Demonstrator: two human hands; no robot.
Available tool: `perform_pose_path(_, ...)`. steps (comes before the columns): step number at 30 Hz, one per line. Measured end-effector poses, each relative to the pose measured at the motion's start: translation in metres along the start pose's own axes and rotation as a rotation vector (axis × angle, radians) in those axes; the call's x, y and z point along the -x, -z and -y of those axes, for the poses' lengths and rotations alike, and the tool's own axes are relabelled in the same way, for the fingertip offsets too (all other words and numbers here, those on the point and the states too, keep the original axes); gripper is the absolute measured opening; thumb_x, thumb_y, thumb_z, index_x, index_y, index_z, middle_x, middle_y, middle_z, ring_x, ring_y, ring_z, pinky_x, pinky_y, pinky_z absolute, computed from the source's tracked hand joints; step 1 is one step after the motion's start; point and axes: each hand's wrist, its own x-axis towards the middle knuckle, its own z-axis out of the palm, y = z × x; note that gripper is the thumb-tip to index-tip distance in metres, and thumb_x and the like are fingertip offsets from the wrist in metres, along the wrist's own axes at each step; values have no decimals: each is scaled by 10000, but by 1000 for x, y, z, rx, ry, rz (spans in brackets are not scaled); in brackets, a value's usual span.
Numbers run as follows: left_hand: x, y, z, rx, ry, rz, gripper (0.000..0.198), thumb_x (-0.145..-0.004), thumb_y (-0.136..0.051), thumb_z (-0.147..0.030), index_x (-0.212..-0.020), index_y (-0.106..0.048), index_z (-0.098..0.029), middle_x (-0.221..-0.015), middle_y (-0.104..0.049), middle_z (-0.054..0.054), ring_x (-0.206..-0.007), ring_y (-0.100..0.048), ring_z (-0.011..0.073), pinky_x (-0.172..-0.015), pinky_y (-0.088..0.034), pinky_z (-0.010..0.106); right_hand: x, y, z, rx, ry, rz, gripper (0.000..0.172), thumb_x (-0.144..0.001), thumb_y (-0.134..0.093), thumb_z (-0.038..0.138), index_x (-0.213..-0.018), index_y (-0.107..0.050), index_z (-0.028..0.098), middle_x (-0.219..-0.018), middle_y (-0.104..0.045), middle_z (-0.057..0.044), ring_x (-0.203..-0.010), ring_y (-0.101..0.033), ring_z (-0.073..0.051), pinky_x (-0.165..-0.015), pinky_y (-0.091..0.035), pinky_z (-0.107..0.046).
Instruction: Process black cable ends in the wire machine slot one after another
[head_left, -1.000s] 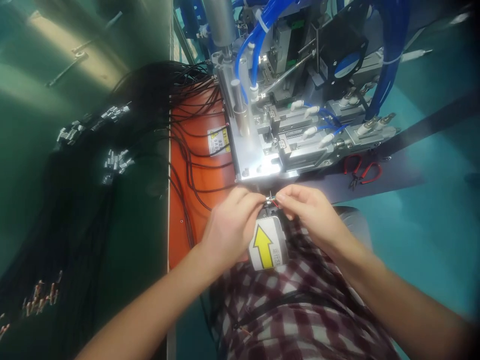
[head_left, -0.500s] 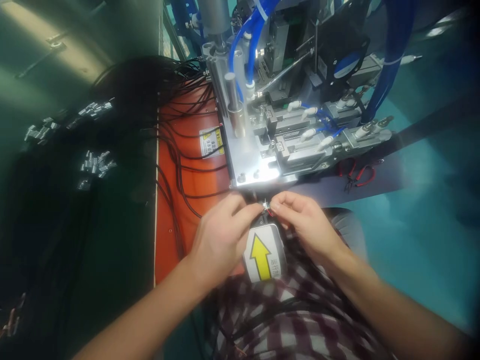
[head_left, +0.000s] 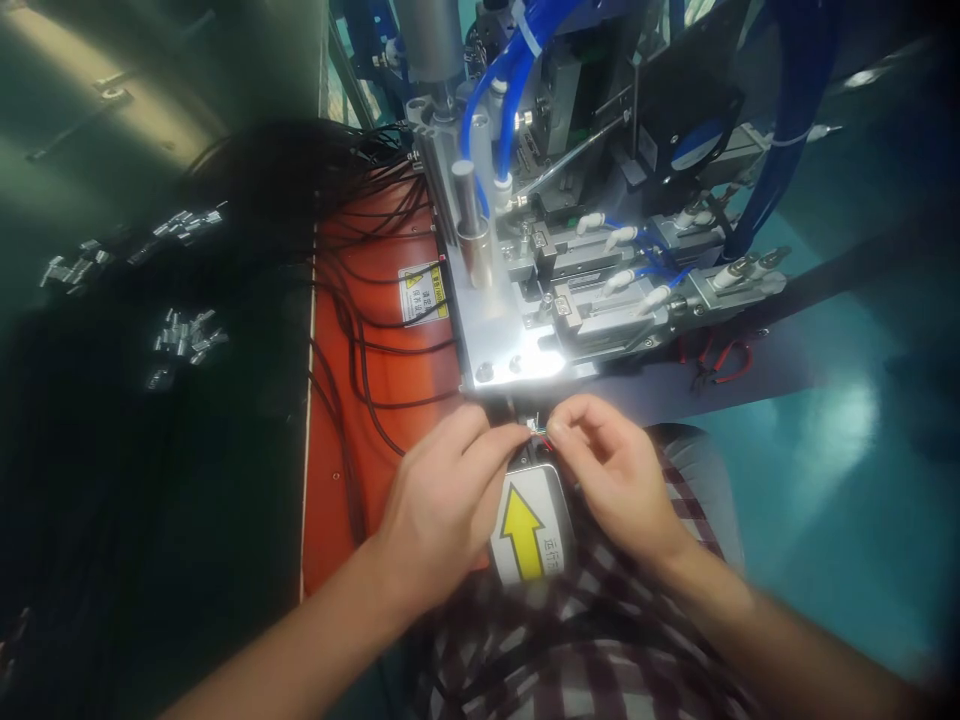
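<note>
Just in front of the machine's bright metal plate [head_left: 517,355], my two hands meet fingertip to fingertip. My left hand [head_left: 442,485] is closed in a pinch on a small silvery-white connector [head_left: 532,427]. Thin coloured wires [head_left: 545,438], one of them red, run from that piece to my right hand [head_left: 615,470], whose thumb and forefinger pinch them. Exactly how the wires sit in the connector is too small to make out. Below the fingertips is a white cover [head_left: 555,510] with a yellow arrow.
Black cables [head_left: 360,330] cross the orange surface [head_left: 397,370] on the left. Small shiny metal parts [head_left: 187,335] lie in piles on the dark surface farther left. Red-handled pliers [head_left: 724,365] lie to the right, below pneumatic cylinders [head_left: 622,310] with blue hoses [head_left: 487,90].
Both hands, with the connector and wires, appear slightly lower in view, as does the machine. My right fingers have shifted slightly right along the wires. Both pinches stay closed.
</note>
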Motion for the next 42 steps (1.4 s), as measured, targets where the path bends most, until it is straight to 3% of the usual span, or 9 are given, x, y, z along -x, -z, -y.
perform_pose_path(4, 2, 7, -10, 113, 74, -20, 230, -895, -532, -83, -1089, -645, -134, -803, -518, 22, -734, -522, 119, -633, -440, 236, 5, 3, -2, 53, 158, 19, 132, -910, -539, 145, -788, -546, 197, -757, -541, 12, -696, -512, -120, -629, -429, -236)
perform_pose_path(9, -3, 20, -26, 397, 330, 142, 218, -900, -547, -157, -1088, -651, -193, -919, -622, 27, -790, -594, 117, -681, -490, 217, 12, 4, 6, 89, 284, 69, 134, -908, -531, 91, -828, -548, 197, -802, -541, 0, -743, -522, -130, -663, -432, -260)
perform_pose_path(14, -18, 29, -31, 775, 715, 270, 128, -880, -594, -274, -853, -651, -162, -673, -626, -15, -564, -576, 89, -566, -488, 197, 15, 5, 14, 133, 389, 122, 141, -887, -537, 56, -837, -547, 188, -790, -545, -3, -726, -527, -128, -651, -436, -268)
perform_pose_path(18, -24, 31, -31, 929, 843, 306, 175, -849, -622, -280, -748, -594, -140, -611, -617, -15, -467, -556, 80, -481, -454, 187, 17, 6, 17, 155, 429, 145, 134, -881, -540, 49, -852, -551, 179, -778, -548, -9, -707, -528, -128, -637, -436, -272)
perform_pose_path(24, -21, 30, -34, 1000, 899, 290, 207, -856, -602, -285, -714, -554, -142, -610, -616, -12, -386, -477, 50, -384, -354, 150, 19, 8, 21, 214, 514, 150, 135, -867, -536, 42, -840, -539, 175, -756, -551, -17, -684, -523, -134, -622, -440, -277)
perform_pose_path(30, -19, 28, -37, 981, 889, 256, 205, -850, -619, -297, -731, -559, -141, -602, -603, -24, -374, -448, 38, -389, -358, 152, 20, 13, 22, 364, 636, 174, 168, -841, -533, 32, -870, -531, 198, -751, -575, -19, -675, -539, -159, -607, -430, -304)
perform_pose_path(38, -16, 30, -36, 991, 837, 259, 204, -847, -631, -344, -801, -606, -146, -650, -589, -19, -416, -380, 29, -387, -337, 154, 22, 10, 20, 212, 490, 139, 168, -857, -539, 33, -864, -533, 201, -780, -550, -18, -705, -529, -154, -639, -441, -304)
perform_pose_path(42, -16, 32, -34, 931, 858, 321, 178, -830, -650, -323, -900, -649, -160, -653, -591, -19, -455, -437, 49, -420, -379, 164, 23, 9, 19, 168, 482, 109, 168, -858, -540, 25, -860, -536, 193, -793, -539, -15, -724, -527, -143, -648, -438, -290)
